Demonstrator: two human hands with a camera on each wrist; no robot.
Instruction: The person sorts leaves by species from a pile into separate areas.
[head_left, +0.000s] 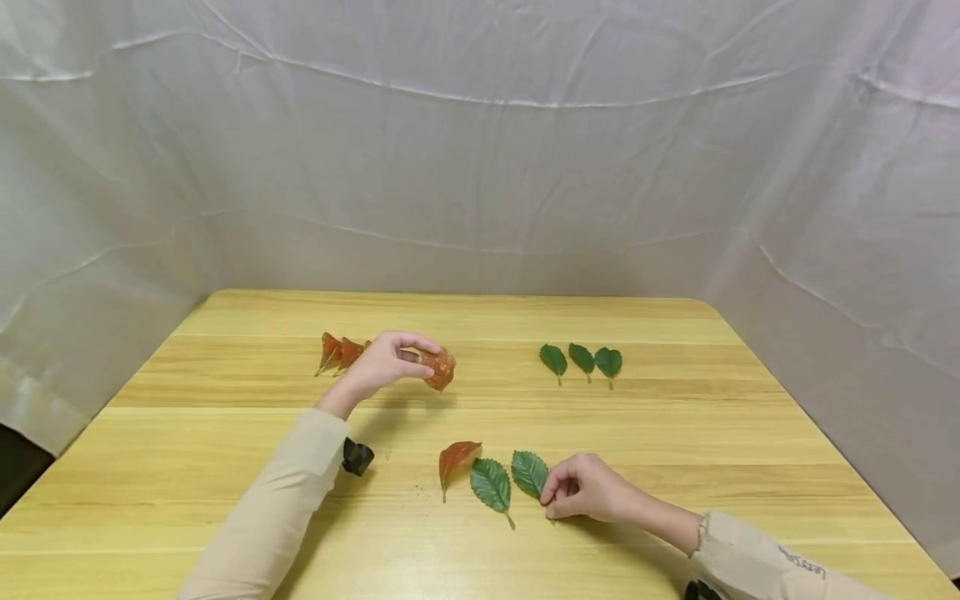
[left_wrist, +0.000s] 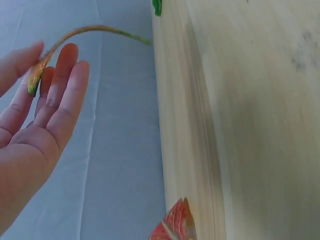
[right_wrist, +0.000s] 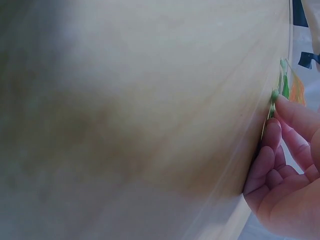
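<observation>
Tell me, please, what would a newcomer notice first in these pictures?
The eye would probably fall first on the red-orange leaf that the left grip holds above the far half of the table, left of centre. Next come three green leaves in a row, far and to the right. Nearer the front, the right grip pinches another green leaf near its lower end.

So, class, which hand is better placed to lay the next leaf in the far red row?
Probably the left hand: it pinches a curved orange-red leaf close to the row of orange-red leaves. The right hand is farther off, pinching an oval, serrated green leaf.
</observation>
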